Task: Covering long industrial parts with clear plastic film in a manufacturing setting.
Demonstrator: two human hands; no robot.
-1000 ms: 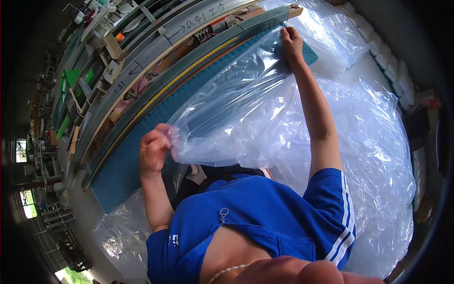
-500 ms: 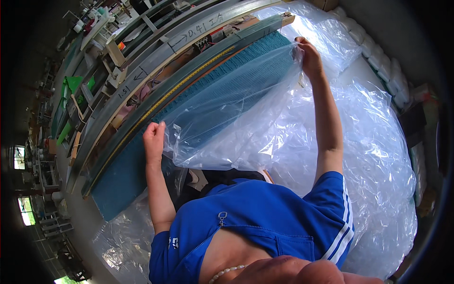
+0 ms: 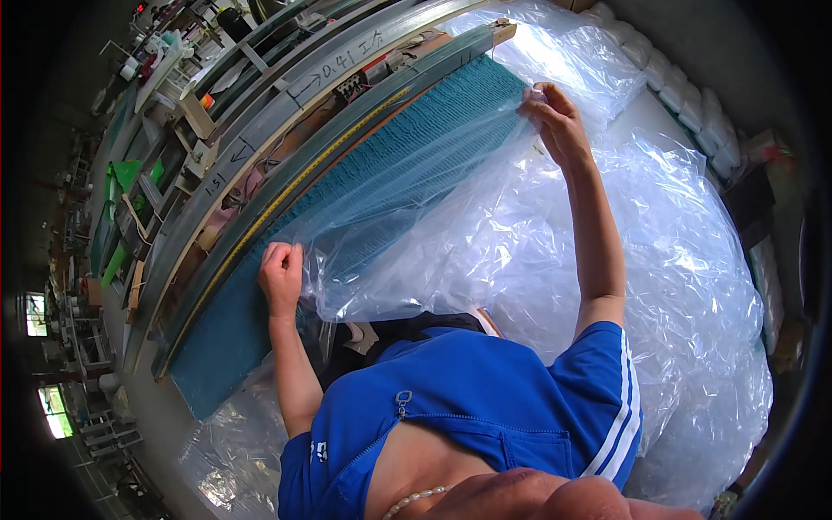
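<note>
I hold a large clear plastic sheet (image 3: 416,217) stretched between both hands in front of my chest. My left hand (image 3: 282,276) grips its lower left corner, close to my body. My right hand (image 3: 555,117) pinches its upper right edge, arm reaching out. Behind the sheet lies a long teal mat-like surface (image 3: 225,338) on a bench, partly seen through the plastic. The sheet hangs slack between my hands, with folds at its bottom edge.
A big heap of crumpled clear plastic (image 3: 693,286) fills the right side and spills below my right arm. A long metal rail with a yellow measuring strip (image 3: 286,186) runs along the bench's far edge. Cluttered racks and tools (image 3: 156,69) stand at upper left.
Both hands have lifted the sheet and pulled it toward me, away from the teal surface. My right hand has come back from the bench's far end; my left hand has stayed low.
</note>
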